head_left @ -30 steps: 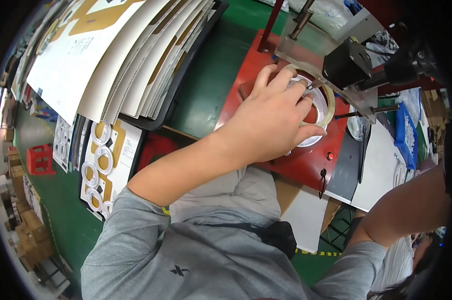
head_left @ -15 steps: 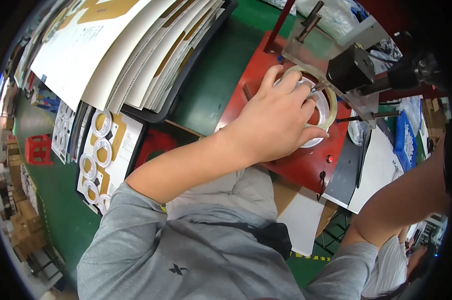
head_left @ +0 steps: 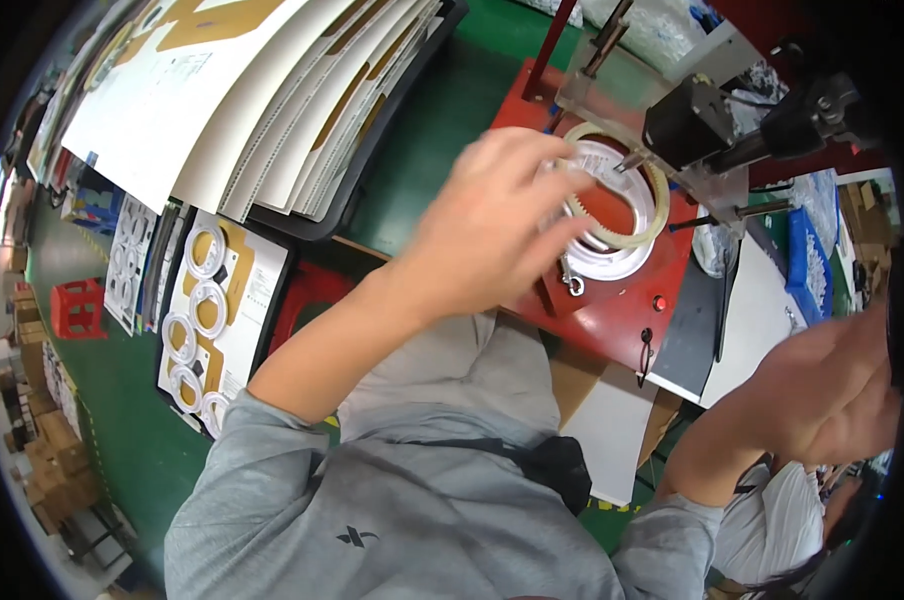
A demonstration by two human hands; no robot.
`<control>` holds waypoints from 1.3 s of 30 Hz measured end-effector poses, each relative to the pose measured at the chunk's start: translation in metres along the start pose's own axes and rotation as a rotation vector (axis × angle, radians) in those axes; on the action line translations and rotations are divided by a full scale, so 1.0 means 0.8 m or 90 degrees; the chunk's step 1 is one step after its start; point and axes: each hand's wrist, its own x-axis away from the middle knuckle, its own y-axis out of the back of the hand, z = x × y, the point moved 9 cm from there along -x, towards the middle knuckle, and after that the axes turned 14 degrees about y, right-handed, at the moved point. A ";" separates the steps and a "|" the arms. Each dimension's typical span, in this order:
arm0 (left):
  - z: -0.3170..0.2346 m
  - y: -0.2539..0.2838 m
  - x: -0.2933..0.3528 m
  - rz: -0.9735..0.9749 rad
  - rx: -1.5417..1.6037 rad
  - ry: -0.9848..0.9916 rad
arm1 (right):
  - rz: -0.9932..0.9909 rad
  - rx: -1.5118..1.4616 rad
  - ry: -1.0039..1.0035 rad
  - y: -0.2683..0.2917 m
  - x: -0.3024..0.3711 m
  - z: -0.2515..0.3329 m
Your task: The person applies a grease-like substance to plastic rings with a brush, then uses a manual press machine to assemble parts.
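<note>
A white plastic ring (head_left: 615, 266) lies on a red machine base (head_left: 612, 325). Over it sits a yellowish toothed ring (head_left: 655, 222), beneath a clear plate (head_left: 617, 108) carrying a black motor-like block (head_left: 687, 122). My left hand (head_left: 497, 215) hovers just left of these rings, blurred, thumb and fingers apart. No object shows in it. Small metal hardware (head_left: 572, 280) stands at the rings' near edge. Up by the right rim is my right hand (head_left: 847, 410), partly cut off and smeared, so its grip cannot be made out.
Tall white-and-brown cards (head_left: 232, 110) stand in a black tray (head_left: 347, 200) on the left. Below, several white rings (head_left: 208, 308) lie on a printed card. A blue bin (head_left: 810, 270) holds small white parts at right. A red stool (head_left: 77, 303) stands far left.
My left hand has moved left off the rings, baring the white ring and the hardware. My right arm has shifted, bringing the hand into view at the right rim.
</note>
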 end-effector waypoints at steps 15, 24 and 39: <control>0.135 -0.007 0.071 -0.027 0.228 0.376 | 0.814 0.250 -0.317 -0.021 0.262 0.017; 0.134 -0.007 0.070 -0.039 0.210 0.365 | 0.809 0.189 -0.262 -0.029 0.246 0.007; 0.031 0.028 0.024 -0.055 0.070 0.102 | 0.420 0.045 -0.221 -0.087 0.171 -0.005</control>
